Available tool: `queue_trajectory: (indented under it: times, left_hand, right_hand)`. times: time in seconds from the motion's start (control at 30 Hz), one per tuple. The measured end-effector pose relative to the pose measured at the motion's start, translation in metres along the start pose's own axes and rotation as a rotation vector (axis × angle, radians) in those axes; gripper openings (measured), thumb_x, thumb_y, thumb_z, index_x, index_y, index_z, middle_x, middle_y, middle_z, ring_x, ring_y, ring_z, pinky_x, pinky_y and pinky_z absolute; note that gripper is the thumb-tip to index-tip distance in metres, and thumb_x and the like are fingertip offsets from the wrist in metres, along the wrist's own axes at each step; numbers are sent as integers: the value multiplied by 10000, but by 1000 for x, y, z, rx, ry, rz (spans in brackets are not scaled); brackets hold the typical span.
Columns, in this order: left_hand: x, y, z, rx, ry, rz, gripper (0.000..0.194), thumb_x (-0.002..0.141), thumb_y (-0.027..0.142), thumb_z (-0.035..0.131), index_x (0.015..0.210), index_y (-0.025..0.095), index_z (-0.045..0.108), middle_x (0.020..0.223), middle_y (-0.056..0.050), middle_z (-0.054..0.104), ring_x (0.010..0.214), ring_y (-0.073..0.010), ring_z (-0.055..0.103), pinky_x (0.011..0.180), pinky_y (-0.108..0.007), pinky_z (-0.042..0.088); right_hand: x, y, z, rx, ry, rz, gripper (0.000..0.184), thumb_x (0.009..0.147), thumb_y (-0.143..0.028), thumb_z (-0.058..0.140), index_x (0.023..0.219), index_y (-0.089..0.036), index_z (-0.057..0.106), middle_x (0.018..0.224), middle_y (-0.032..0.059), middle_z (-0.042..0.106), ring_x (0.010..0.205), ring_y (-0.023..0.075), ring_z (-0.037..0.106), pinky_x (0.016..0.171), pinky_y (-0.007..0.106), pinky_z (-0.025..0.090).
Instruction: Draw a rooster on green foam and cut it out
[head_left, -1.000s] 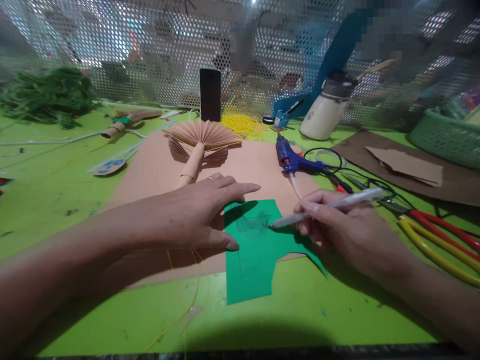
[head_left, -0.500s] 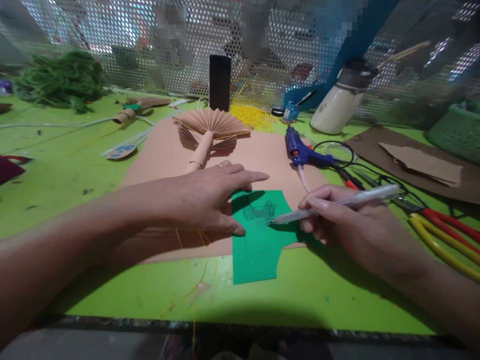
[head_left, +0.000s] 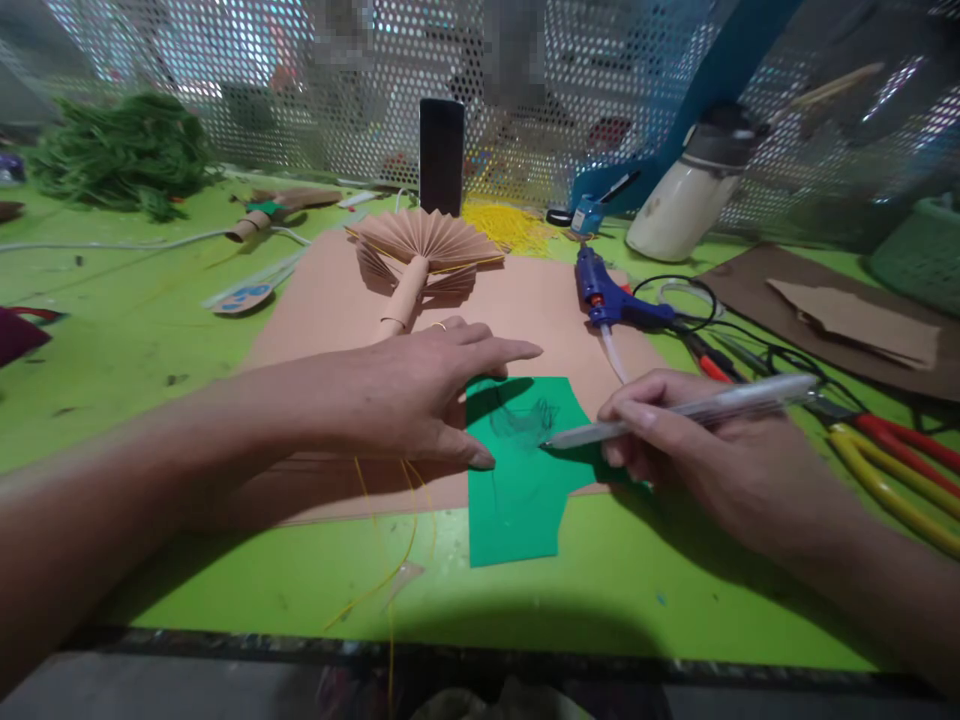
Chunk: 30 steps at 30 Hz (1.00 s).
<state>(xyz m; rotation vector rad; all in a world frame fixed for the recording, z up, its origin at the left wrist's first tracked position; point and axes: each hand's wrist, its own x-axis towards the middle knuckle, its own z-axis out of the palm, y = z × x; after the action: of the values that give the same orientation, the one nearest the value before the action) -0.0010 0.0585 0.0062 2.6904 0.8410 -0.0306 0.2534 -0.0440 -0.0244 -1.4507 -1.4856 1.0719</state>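
Note:
A flat piece of green paper (head_left: 517,515), cut to an irregular shape, lies partly on a brown paper sheet (head_left: 525,300) and partly on the table. Dark scribbled pen lines mark its upper half. My left hand (head_left: 450,395) rests with fingers spread along the left edge of the green paper, thumb and fingertips touching it. Gripped between the thumb and fingers of my right hand (head_left: 675,440) is a pen (head_left: 727,402), its dark tip at the scribble. Just beyond my left hand lies a pleated brown paper fan shape (head_left: 424,240) with a rolled paper stem.
A blue glue gun (head_left: 619,300) lies at the right of the brown sheet, near pliers (head_left: 885,470) and cables. Further back stand a phone (head_left: 441,155), an ink bottle (head_left: 587,215) and a white bottle (head_left: 682,200). Green shredded strands (head_left: 124,155) are piled at the back left.
The pen tip has shifted very slightly across the scribble. The whole view has moved a little; my left hand keeps its place on the green paper.

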Motion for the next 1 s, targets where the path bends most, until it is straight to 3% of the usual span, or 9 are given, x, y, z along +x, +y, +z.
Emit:
queue_trajectory:
  times: [0.13,0.33,0.47,0.57,0.73,1.0]
  left_hand:
    - [0,-2,1,21,7,12,899,810,499,770,1576,339,328,1372,-89,576,1258,-323,535,1003,-403,442]
    - [1,-1,2,17,27,20,897,806,498,781,1571,324,346,1344,-93,601,1252,-328,535,1019,-414,430]
    - [0,-1,1,-2,31,11,891,805,487,776,1572,326,351,1318,-95,599,1247,-332,532,1001,-417,440]
    - [-1,-1,0,-17,8,1,892,806,503,760,1576,333,343,1310,-100,598,1234,-343,536,981,-421,448]
    - [-1,-1,-2,-10,-7,-17,884,811,508,751,1576,342,340,1350,-97,587,1235,-343,541,982,-414,447]
    - [-1,0,0,-10,-13,1,895,819,513,759,1580,338,321,1388,-98,557,1283,-330,519,1011,-402,437]
  right_hand:
    - [2,10,-4,230,90,78,231,949,-443,707,808,-259,711,701,-30,712,513,85,547,435,182,405]
    - [-4,3,-1,41,-36,-18,238,986,-425,650,859,-243,738,728,-14,714,630,111,608,576,216,485]
    - [-4,-4,1,3,-46,-31,250,976,-411,649,814,-232,712,706,-5,709,608,124,604,584,245,492]
    - [-1,-2,0,28,-22,15,268,978,-420,659,798,-229,712,701,-2,700,589,121,587,546,244,475]
    - [1,9,-4,250,75,80,249,957,-434,704,799,-242,688,713,-24,702,527,90,544,445,199,408]
    - [-4,-2,4,21,-29,-2,286,967,-522,653,868,-268,739,764,8,726,661,131,642,569,218,518]
